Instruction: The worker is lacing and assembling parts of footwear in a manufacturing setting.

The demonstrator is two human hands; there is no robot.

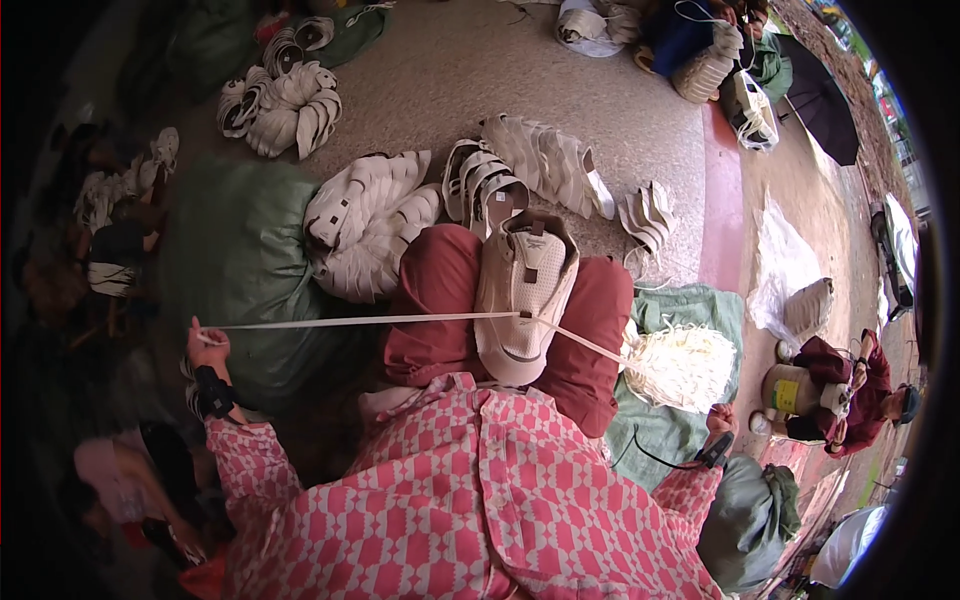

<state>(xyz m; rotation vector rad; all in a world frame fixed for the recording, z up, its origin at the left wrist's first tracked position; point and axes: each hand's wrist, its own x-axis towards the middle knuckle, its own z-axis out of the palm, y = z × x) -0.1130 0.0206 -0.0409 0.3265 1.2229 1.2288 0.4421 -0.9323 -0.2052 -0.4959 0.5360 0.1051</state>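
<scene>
On my lap lies a white shoe (pixel 527 290) with a perforated upper, its toe pointing toward me. A flat white shoelace (pixel 400 320) runs through it, stretched out to both sides. Far out to the left, my left hand (pixel 208 345) is closed on one end of the lace. My right hand (pixel 720 418) is a closed fist at the right, in line with the lace's other side; that stretch is lost against a bundle of white laces (pixel 690 365) on a green sack cloth (pixel 650 430). Both wrists wear black bands.
Beyond my knees lie stacked white shoe uppers (pixel 375 215), dark-lined ones (pixel 485 190) and a small loose stack (pixel 648 215). A bulging green sack (pixel 240 270) stands left, another sack (pixel 745 520) lower right. People sit nearby; one wears maroon (pixel 865 400) at right.
</scene>
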